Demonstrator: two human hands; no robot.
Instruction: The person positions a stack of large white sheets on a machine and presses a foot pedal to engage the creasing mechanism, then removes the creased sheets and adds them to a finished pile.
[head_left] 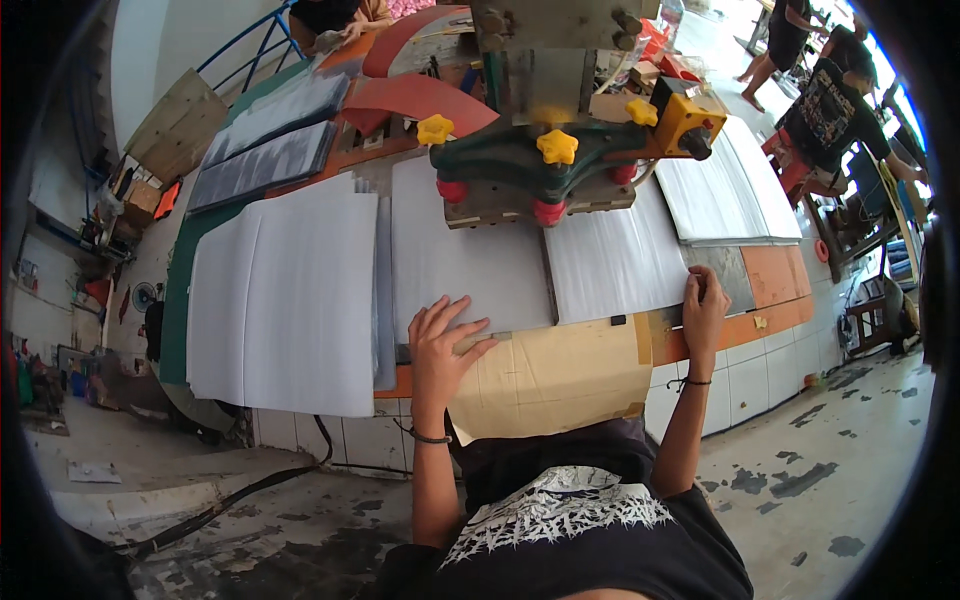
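My left hand (440,340) lies at the near edge of a white sheet (470,255) in the middle of the table, its fingers spread. A small pale strip (482,342) shows between its thumb and forefinger; whether it is gripped is unclear. My right hand (706,298) is closed, its fingertips pinched at the near right corner of a second white sheet (622,262). Between my forearms, a tan board (560,375) covers the table's front edge. Above the far ends of both sheets hangs a press head (545,165) with yellow star knobs.
A tall stack of white sheets (285,300) stands at the left, another pile (730,190) at the right. Grey stacks (262,165) lie farther left. A red curved strip (420,100) is behind the press. People (825,110) are at the far right; a black cable (230,500) crosses the floor.
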